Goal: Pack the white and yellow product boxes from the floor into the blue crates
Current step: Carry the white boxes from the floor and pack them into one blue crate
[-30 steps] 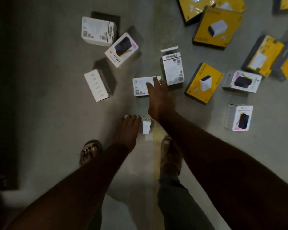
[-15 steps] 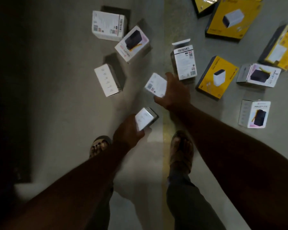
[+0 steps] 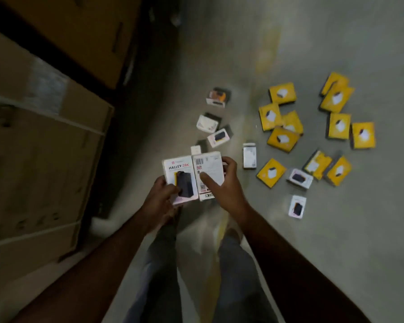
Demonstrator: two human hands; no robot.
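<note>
A: Hands?
B: Left hand grips a white "HALLEY 20K" box, thumb curled over its front. Right hand clamps a second white box, barcode side up. The two are held edge to edge, off the floor.
A: Crates?
B: No blue crate in view; only brown cartons at left.
A: Remaining?
B: Most of it, I judge. Yellow boxes and several white ones lie scattered on the concrete floor.
</note>
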